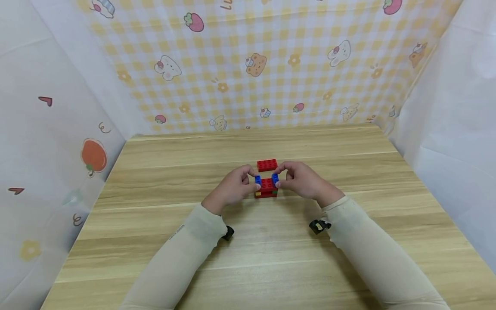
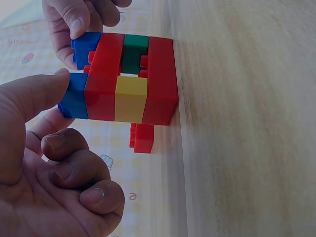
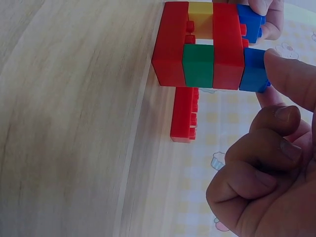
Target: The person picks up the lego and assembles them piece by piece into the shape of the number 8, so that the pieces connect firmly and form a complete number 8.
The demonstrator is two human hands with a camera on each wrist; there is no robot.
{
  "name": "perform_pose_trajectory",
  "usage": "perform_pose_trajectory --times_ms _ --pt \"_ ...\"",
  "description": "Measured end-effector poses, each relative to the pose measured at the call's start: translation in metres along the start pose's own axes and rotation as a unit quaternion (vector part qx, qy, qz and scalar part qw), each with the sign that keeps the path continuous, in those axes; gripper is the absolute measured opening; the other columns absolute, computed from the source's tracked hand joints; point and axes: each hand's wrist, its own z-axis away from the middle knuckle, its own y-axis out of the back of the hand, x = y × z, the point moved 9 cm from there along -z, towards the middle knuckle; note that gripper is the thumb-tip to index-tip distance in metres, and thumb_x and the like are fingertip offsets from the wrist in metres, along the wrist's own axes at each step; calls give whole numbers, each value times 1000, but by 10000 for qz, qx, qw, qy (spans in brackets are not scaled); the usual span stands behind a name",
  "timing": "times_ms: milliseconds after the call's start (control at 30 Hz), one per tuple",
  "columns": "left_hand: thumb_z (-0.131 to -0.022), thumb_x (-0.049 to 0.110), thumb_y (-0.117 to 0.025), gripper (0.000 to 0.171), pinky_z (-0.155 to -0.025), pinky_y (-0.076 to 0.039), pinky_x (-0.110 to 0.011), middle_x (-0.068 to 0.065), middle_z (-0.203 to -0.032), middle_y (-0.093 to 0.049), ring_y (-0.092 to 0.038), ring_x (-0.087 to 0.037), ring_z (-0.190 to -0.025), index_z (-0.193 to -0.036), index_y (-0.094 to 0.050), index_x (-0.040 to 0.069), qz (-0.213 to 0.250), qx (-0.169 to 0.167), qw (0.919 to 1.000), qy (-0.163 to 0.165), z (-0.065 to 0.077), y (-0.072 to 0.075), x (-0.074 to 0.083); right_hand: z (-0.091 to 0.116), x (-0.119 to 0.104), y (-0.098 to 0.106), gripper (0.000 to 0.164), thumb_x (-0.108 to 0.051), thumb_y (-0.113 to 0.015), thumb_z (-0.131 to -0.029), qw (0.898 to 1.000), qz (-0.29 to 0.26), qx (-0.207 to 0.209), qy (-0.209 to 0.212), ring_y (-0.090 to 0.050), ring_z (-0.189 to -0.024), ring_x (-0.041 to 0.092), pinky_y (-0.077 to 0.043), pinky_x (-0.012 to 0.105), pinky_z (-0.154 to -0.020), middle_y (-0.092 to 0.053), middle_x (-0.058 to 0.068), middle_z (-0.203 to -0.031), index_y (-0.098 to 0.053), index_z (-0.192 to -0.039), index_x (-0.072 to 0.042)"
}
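A stack of toy building bricks stands on the table, with a red brick [image 2: 160, 81] at the bottom. Above it sit a yellow brick [image 2: 131, 98] on the left and a green brick [image 3: 198, 65] on the right, then another red brick [image 3: 228, 54]. Two blue bricks top the stack at opposite ends. My left hand [image 1: 234, 186] pinches the left blue brick [image 2: 77, 94] between thumb and forefinger. On the other end, my right hand [image 1: 303, 180] pinches the right blue brick [image 3: 254, 69] the same way. The other fingers of both hands are curled.
A loose red brick [image 1: 267, 165] lies on the wooden table [image 1: 267, 267] just behind the stack. A yellow checked cloth [image 1: 232, 64] hangs along the table's back edge, and white printed sheets [image 1: 50, 142] flank both sides.
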Motion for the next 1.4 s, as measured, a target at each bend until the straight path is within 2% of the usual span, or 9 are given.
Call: perform_pose_trajectory --times_ms 300,1167,1400 --pt "-100 22 -74 24 -54 -33 -29 0 -69 -44 -41 -17 -56 -121 -63 16 12 -14 10000 -28 1 0 1 0 2 -2 31 -18 -77 -98 9999 -11 18 118 -42 -57 17 -36 28 -53 -45 0 -66 -69 -127 -12" --pt "-100 23 -74 23 -54 -34 -30 -1 -69 -45 -41 -18 -56 -120 -64 16 24 -40 10000 -28 1 0 2 6 7 -6 31 -17 -75 -100 9993 -355 103 41 -40 -56 17 -34 27 -51 -46 1 -67 -66 -129 -13" --pt "-100 22 -74 24 -54 -35 -30 -1 -69 -46 -42 -18 -56 -120 -64 17 54 -36 10000 -44 0 0 1 6 5 -6 32 -18 -75 -100 9996 -268 87 58 -42 -57 18 -35 28 -52 -47 1 -69 -65 -130 -14"
